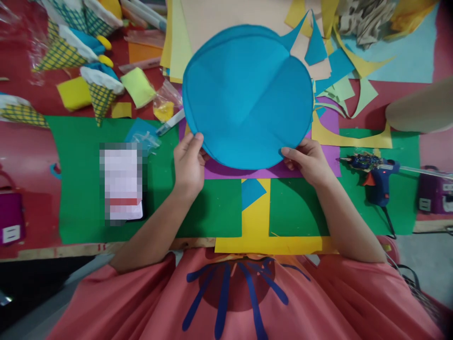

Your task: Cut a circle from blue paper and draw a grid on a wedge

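Note:
A large round blue piece (244,99), a shallow cone with a seam running to its middle, is held up over the table by its near edge. My left hand (191,160) pinches the lower left rim between thumb and fingers. At the lower right rim, my right hand (306,158) grips the same piece, thumb on top. Beneath it lie a purple sheet (226,172) and a green sheet (212,208). A yellow strip (255,222) with a small blue scrap (253,192) on it lies nearer to me.
A blue glue gun (380,182) lies at the right, beside a beige roll (421,108). Blue and yellow offcuts (316,42) are scattered at the back right. Cone-shaped pieces (101,89) with yellow-green grids are at the back left. A phone (122,184), blurred out, lies left.

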Tool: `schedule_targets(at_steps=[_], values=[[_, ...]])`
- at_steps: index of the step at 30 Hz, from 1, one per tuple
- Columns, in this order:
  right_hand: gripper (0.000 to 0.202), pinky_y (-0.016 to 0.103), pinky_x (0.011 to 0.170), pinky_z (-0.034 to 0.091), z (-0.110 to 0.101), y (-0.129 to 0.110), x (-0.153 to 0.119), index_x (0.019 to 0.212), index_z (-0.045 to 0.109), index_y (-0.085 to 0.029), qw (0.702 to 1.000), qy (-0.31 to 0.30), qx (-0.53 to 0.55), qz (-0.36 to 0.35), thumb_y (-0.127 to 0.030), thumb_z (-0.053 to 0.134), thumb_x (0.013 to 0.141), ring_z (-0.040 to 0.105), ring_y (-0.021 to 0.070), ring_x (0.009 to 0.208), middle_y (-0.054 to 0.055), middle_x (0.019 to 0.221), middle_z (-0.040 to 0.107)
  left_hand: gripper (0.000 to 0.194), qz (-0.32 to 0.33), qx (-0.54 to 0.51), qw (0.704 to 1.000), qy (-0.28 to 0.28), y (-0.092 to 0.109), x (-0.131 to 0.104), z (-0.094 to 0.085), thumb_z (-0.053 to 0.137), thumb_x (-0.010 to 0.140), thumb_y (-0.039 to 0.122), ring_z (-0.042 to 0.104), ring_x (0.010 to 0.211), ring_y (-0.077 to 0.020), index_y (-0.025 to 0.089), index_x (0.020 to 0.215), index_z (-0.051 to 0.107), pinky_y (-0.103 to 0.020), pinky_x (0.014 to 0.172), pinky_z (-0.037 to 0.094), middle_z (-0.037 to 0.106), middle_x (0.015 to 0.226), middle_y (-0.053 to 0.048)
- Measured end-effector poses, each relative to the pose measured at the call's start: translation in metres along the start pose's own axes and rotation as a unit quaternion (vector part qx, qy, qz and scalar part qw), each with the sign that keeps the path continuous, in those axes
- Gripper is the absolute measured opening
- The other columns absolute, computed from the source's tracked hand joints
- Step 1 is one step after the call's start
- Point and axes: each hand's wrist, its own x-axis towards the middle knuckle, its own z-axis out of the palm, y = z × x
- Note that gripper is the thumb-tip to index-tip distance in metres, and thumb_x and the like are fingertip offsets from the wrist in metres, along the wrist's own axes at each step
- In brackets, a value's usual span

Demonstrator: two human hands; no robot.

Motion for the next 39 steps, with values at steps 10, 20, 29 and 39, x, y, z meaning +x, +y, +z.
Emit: schedule_targets(at_steps=[10, 20, 29, 39], values=[[0.033, 0.021, 0.043, 0.044, 0.001, 0.004, 0.003, 0.057, 0.054, -0.02, 0.999, 0.026, 0.041, 0.008, -0.039, 0.075, 0.072, 0.054, 0.0075, 0.045, -0.004, 0.054, 0.058, 0.025, 0.026, -0.046, 0.999, -0.011, 0.01, -0.005, 0.008, 0.078, 0.071, 0.042, 0.058, 0.123, -0.027, 0.022, 0.083, 0.068, -0.04, 0.11, 0.043, 0.072, 0.108, -0.007], [0.029, 0.037, 0.085, 0.057, -0.001, 0.013, 0.006, 0.095, 0.068, -0.027, 0.997, 0.047, 0.048, -0.034, -0.031, 0.077, 0.068, 0.069, 0.0193, 0.089, -0.003, 0.091, 0.074, 0.016, -0.011, -0.033, 0.999, -0.018, 0.012, -0.007, 0.008, 0.074, 0.064, 0.026, 0.058, 0.122, -0.0291, 0.021, 0.077, 0.065, -0.038, 0.103, 0.049, 0.073, 0.096, -0.003], [0.023, 0.037, 0.08, 0.058, -0.003, 0.012, 0.004, 0.085, 0.069, -0.027, 0.998, 0.043, 0.012, -0.043, -0.045, 0.075, 0.073, 0.068, 0.0188, 0.082, -0.004, 0.084, 0.074, 0.019, -0.066, -0.026, 0.997, 0.033, 0.014, -0.006, 0.01, 0.068, 0.077, 0.028, 0.059, 0.123, -0.0261, 0.018, 0.093, 0.067, -0.042, 0.112, 0.042, 0.075, 0.102, -0.006], [0.035, 0.027, 0.058, 0.05, -0.003, 0.015, 0.007, 0.072, 0.06, -0.024, 0.991, 0.104, -0.012, -0.087, -0.056, 0.075, 0.072, 0.055, 0.013, 0.06, -0.004, 0.063, 0.057, 0.015, -0.059, -0.028, 0.996, 0.066, 0.013, -0.008, 0.01, 0.069, 0.077, 0.027, 0.063, 0.115, -0.0259, 0.018, 0.088, 0.065, -0.042, 0.112, 0.041, 0.074, 0.099, -0.006]])
